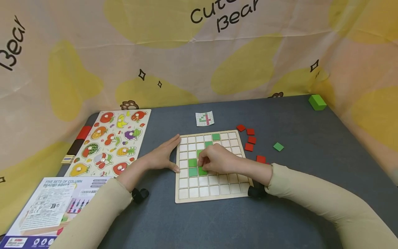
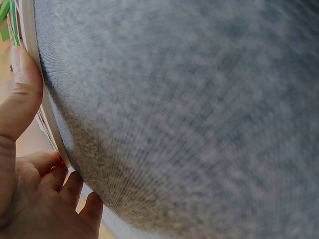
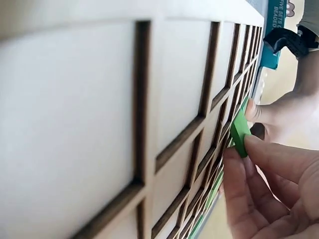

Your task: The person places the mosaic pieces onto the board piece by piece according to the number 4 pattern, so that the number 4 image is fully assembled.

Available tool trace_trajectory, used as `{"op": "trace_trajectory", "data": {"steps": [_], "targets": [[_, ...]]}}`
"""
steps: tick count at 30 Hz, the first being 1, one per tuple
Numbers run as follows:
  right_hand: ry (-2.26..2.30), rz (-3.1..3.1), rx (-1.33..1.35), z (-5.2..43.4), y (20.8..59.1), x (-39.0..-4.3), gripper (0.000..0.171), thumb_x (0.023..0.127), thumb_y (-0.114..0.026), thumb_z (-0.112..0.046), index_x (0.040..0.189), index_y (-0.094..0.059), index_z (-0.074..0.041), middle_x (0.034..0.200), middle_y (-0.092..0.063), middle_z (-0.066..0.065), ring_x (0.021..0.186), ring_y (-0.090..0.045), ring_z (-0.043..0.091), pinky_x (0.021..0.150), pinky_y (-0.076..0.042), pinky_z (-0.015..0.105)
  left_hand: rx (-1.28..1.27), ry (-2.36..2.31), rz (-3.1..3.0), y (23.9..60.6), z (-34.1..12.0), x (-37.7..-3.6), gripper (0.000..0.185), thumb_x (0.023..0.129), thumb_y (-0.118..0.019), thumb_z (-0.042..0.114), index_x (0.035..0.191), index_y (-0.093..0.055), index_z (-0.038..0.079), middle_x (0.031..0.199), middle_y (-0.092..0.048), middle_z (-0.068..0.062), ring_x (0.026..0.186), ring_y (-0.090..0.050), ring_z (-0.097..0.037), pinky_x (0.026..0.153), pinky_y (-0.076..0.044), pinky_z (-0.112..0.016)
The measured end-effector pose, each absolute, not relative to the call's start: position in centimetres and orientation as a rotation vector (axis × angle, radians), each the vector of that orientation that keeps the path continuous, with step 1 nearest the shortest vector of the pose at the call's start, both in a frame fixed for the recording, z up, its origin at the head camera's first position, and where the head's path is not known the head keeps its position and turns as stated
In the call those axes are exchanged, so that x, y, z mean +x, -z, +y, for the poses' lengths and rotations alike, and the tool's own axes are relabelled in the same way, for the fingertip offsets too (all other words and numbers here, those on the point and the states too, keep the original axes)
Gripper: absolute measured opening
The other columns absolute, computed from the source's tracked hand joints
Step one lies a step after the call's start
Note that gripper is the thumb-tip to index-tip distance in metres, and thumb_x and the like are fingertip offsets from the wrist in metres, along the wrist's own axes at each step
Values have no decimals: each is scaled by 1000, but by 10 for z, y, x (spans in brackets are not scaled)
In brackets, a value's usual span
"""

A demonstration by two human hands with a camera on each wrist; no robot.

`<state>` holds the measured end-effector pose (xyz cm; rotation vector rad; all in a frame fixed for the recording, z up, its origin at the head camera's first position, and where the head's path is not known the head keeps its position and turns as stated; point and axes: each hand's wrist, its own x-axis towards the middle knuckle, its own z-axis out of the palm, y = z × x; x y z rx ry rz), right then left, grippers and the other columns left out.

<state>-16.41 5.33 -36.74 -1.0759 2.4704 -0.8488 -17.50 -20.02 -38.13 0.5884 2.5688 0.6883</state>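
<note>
Head view showed the right hand (image 1: 217, 159) at the frame's centre, fingertips pinching a green tile (image 3: 240, 130) over the wooden grid board (image 1: 211, 193). At the board's left edge, the left hand (image 1: 161, 156) rested with straight fingers, holding nothing.
</note>
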Motion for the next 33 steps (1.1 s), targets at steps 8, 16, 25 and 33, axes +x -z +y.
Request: {"op": "trace_trajectory", "data": {"steps": [8, 16, 25, 33], "targets": [[766, 2490, -1123, 55, 371, -164, 16, 79, -75, -1, 91, -80, -12, 89, -77, -3, 76, -63, 2, 70, -51, 18, 590, -687, 2568, 382, -200, -175, 117, 73, -87, 30, 157, -12, -3, 167, -3, -20, 154, -9, -43, 123, -18, -59], [757, 2563, -1077, 79, 362, -176, 24, 83, -71, -2, 104, -76, -11, 100, -74, 2, 80, -64, 9, 74, -53, 24, 585, -691, 2564, 383, -198, -175, 118, 73, -87, 29, 157, -12, -2, 168, -2, -19, 155, -9, -42, 123, -18, -59], [810, 2710, -871, 175, 352, -215, 27, 86, -73, -8, 113, -73, -9, 103, -69, 11, 87, -64, 20, 70, -51, 30, 580, -683, 2563, 382, -198, -174, 117, 73, -87, 29, 157, -12, -3, 168, -2, -19, 155, -8, -42, 123, -17, -59], [713, 2585, -672, 254, 345, -229, 34, 88, -74, -18, 120, -68, -10, 119, -71, 10, 103, -68, 21, 80, -55, 29, 559, -676, 2563, 381, -199, -173, 117, 73, -87, 30, 158, -12, -2, 168, -2, -18, 155, -8, -41, 123, -17, -59]]}}
